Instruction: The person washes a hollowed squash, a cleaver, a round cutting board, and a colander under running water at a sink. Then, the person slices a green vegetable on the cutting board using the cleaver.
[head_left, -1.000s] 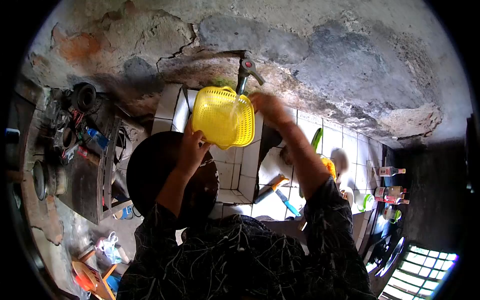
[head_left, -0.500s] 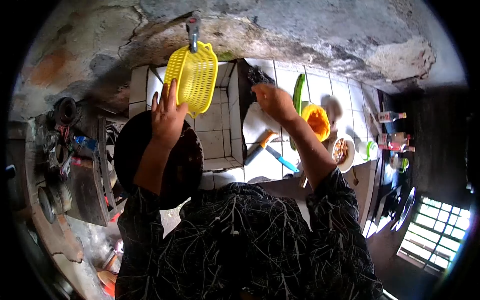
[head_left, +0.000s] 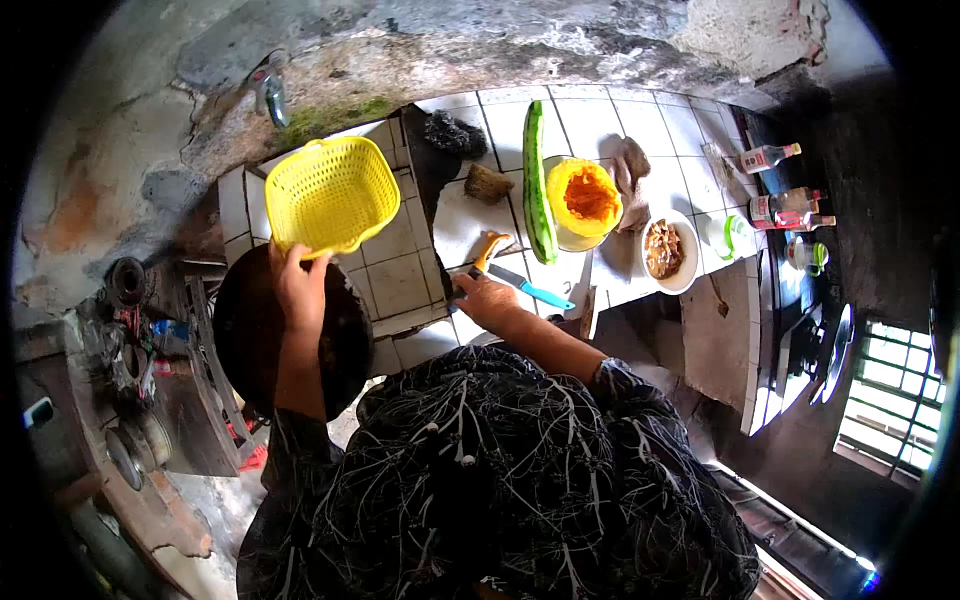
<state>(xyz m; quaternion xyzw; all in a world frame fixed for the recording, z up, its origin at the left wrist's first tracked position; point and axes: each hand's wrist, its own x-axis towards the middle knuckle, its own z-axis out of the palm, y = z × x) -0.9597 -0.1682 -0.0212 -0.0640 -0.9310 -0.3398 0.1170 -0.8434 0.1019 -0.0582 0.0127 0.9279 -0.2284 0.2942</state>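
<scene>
My left hand (head_left: pixel 298 290) holds the near rim of a yellow perforated basket (head_left: pixel 335 195), which is tilted over the tiled basin (head_left: pixel 395 262). Below that hand is a large dark round vessel (head_left: pixel 245 335). On the counter, my right hand (head_left: pixel 490 303) is closed around the dark handle of an orange-and-black tool (head_left: pixel 490 248); its fingers partly hide it. A blue-handled knife (head_left: pixel 545 295) lies beside this hand. Farther back are a brown sponge-like piece (head_left: pixel 488 184) and a black crumpled scourer (head_left: pixel 454 135).
A long green vegetable (head_left: pixel 537 185), a cut pumpkin (head_left: pixel 590 197) and a white bowl of chopped food (head_left: pixel 668 252) stand on the tiled counter (head_left: pixel 590 120). Several bottles (head_left: pixel 770 158) line its right end. A clear bottle (head_left: pixel 272 97) is by the rough wall.
The view has turned right. My right hand has come back toward my body, onto the tool handle, uncovering the brown piece. The basket has tilted, showing more of its inside.
</scene>
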